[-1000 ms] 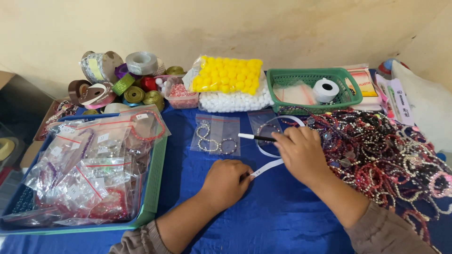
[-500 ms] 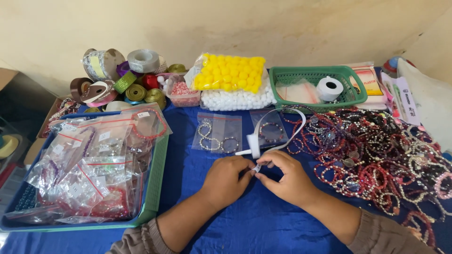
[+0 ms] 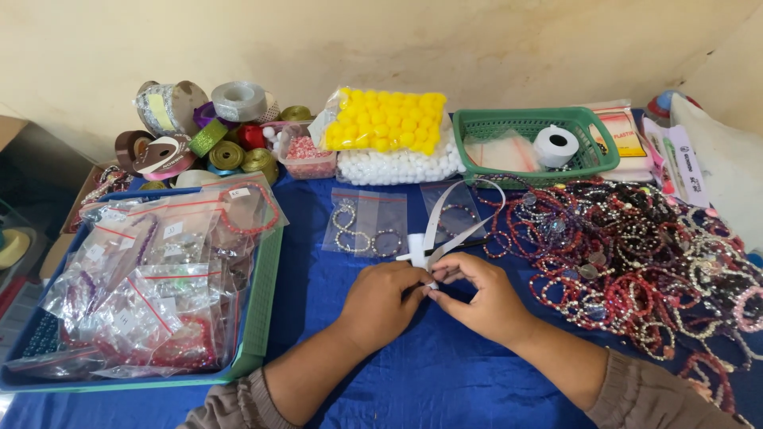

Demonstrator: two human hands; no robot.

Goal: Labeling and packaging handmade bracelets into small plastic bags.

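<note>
The white ribbon strip ran up and away from the person, curling into a loop near the green basket. Blue cloth covered the table beneath a cream wall. Left hand and right hand met, fingertips pinching the ribbon's lower end between them.

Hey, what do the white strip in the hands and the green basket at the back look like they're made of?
White strip: probably smooth paper or thin plastic tape; it loops and creases flat between both hands, slightly glossy. Green basket: moulded plastic, judging by its slotted lattice walls and even, slightly shiny colour.
</note>
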